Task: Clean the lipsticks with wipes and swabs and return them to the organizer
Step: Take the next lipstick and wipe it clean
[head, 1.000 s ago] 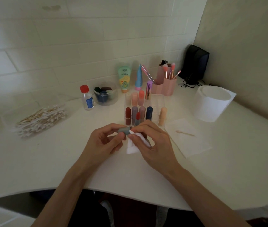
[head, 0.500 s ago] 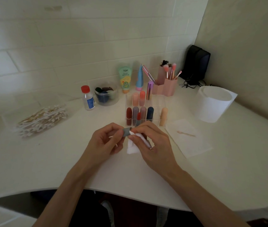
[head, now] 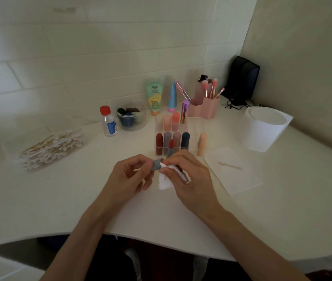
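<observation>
Frame centre: left grip (head: 126, 175) pinches a grey-blue lipstick tube (head: 157, 164) sideways; right grip (head: 189, 179) pinches a crumpled white wipe (head: 164, 182) against its end.

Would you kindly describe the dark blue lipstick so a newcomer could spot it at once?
Find the clear acrylic organizer in the middle of the white table, before the pink brush holder. In its front row, the dark blue lipstick stands fourth from the left, the only blue tube among red and mauve ones.
</observation>
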Demonstrator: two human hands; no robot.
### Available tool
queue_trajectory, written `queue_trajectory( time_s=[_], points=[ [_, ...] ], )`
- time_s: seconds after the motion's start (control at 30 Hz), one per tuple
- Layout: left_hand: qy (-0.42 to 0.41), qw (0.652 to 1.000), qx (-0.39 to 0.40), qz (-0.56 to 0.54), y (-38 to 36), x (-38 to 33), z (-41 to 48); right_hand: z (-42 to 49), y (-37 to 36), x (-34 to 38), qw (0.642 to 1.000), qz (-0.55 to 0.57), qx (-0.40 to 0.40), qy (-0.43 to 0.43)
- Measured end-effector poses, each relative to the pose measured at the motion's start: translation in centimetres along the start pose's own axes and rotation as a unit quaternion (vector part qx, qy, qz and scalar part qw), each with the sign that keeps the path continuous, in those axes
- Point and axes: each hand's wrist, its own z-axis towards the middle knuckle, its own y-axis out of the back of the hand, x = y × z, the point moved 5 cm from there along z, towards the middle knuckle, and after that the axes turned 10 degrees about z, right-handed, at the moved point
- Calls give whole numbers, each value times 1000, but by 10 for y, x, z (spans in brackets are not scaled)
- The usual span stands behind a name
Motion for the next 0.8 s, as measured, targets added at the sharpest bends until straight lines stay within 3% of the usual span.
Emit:
queue_trajectory(
  time_s=[0.23, 0.43, 0.53, 0.8],
  points=[
    [-13, 1000, -8, 7, 2, -1, 0, -1, 0, -1, 1000, -7, -7, 4],
    [31, 998, 49, 7, -6, 1, -2, -1, 0, 3, 1000, 0, -14, 25],
    [-27, 998, 36, 43, -3, 1, -2, -2, 0, 4, 1000, -7, -6, 21],
    [-36, 999, -27, -4, 5, -3, -3, 0, -1, 2, 1000, 1, -12, 1]
  ],
)
